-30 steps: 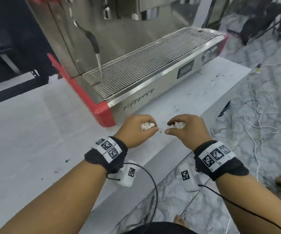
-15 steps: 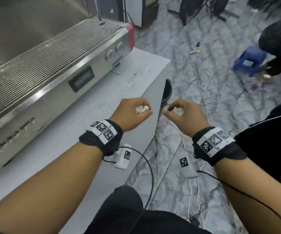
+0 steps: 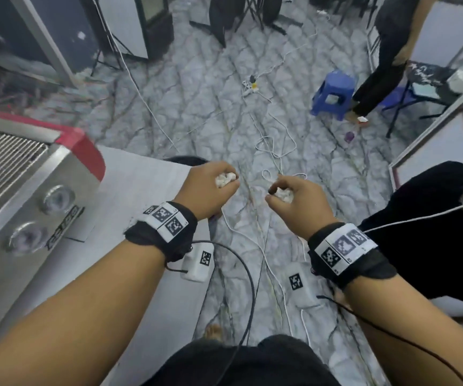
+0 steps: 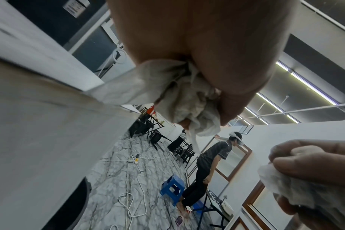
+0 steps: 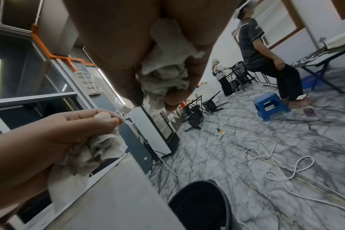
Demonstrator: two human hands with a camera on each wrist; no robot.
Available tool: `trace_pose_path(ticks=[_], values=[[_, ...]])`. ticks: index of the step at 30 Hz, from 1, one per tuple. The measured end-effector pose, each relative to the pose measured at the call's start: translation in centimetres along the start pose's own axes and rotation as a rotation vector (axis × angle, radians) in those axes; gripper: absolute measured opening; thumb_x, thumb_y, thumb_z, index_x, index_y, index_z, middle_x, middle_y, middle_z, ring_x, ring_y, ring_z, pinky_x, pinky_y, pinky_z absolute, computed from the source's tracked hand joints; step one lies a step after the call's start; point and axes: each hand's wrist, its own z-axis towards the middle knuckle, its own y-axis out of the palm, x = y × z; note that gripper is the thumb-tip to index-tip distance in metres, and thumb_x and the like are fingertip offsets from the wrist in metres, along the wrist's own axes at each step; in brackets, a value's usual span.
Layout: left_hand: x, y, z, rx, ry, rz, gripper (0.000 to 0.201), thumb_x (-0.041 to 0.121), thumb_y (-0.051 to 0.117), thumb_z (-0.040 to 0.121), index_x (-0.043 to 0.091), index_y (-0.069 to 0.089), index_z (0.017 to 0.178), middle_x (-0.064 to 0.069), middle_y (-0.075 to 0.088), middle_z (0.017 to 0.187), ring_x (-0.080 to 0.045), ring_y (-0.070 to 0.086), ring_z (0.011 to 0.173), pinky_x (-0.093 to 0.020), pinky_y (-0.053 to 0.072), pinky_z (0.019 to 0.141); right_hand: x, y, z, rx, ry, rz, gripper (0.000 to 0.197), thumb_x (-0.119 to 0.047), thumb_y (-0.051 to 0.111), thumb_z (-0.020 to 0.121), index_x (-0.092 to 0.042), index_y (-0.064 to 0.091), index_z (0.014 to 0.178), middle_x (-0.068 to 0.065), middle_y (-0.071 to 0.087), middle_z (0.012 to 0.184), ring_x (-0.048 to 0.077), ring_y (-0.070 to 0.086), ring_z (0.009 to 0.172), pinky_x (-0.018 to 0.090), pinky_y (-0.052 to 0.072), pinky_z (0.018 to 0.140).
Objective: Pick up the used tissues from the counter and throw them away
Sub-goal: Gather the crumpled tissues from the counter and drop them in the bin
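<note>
My left hand [image 3: 229, 184] grips a crumpled white tissue [image 3: 225, 179] just past the end of the white counter [image 3: 141, 196]. In the left wrist view this wad [image 4: 187, 99] bulges out between the curled fingers. My right hand [image 3: 276, 195] pinches a second crumpled tissue [image 3: 284, 194] over the marble floor, a short way right of the left hand. The right wrist view shows that tissue [image 5: 165, 74] between thumb and fingers. A black bin [image 5: 203, 207] stands on the floor at the counter's end, below both hands; only its rim [image 3: 185, 160] shows in the head view.
A steel and red espresso machine [image 3: 30, 196] fills the counter on the left. White cables [image 3: 274, 146] snake over the floor ahead. A blue stool [image 3: 333, 93] and a standing person [image 3: 386, 51] are farther off. A dark-clothed figure [image 3: 433, 232] is close on the right.
Both hands have lifted off the counter with their tissues and swung right, past the counter's end. The view has turned from the machine toward the open floor.
</note>
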Motion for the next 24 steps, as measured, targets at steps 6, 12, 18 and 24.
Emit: trace_pose_path(ticks=[6, 12, 18, 24], values=[[-0.3, 1.5, 10.3, -0.033, 0.012, 0.004, 0.008, 0.030, 0.067, 0.084, 0.023, 0.068, 0.086, 0.010, 0.063, 0.075, -0.001, 0.056, 0.067, -0.013, 0.042, 0.063, 2.4, -0.9, 8.9, 0.028, 0.035, 0.016, 0.005, -0.022, 0.074, 0.080, -0.022, 0.069, 0.082, -0.022, 0.054, 0.071, -0.009, 0.052, 0.068, 0.003, 0.035, 0.061], [-2.4, 3.6, 19.2, 0.028, -0.094, -0.023, 0.005, 0.033, 0.066, 0.084, 0.029, 0.067, 0.085, 0.011, 0.066, 0.081, 0.002, 0.058, 0.073, -0.005, 0.037, 0.060, 5.2, 0.1, 20.4, -0.090, -0.033, 0.039, 0.006, -0.022, 0.073, 0.079, -0.025, 0.068, 0.080, -0.014, 0.064, 0.077, 0.006, 0.060, 0.076, 0.023, 0.047, 0.072], [-3.9, 3.0, 25.1, 0.187, -0.254, -0.022, 0.006, 0.028, 0.065, 0.086, 0.023, 0.068, 0.087, 0.006, 0.067, 0.085, -0.009, 0.060, 0.077, -0.020, 0.046, 0.067, 5.4, 0.9, 31.3, -0.281, -0.175, 0.021, 0.005, -0.022, 0.073, 0.080, -0.020, 0.070, 0.082, -0.015, 0.063, 0.076, 0.006, 0.059, 0.076, 0.018, 0.045, 0.070], [-7.5, 0.4, 25.6, 0.362, -0.450, 0.012, 0.009, 0.028, 0.063, 0.087, 0.021, 0.069, 0.085, 0.004, 0.068, 0.084, -0.013, 0.059, 0.080, -0.028, 0.045, 0.074, 3.1, 5.7, 38.5, -0.480, -0.295, 0.014, 0.008, -0.024, 0.072, 0.082, -0.018, 0.070, 0.086, -0.013, 0.064, 0.081, 0.003, 0.055, 0.077, 0.004, 0.036, 0.065]])
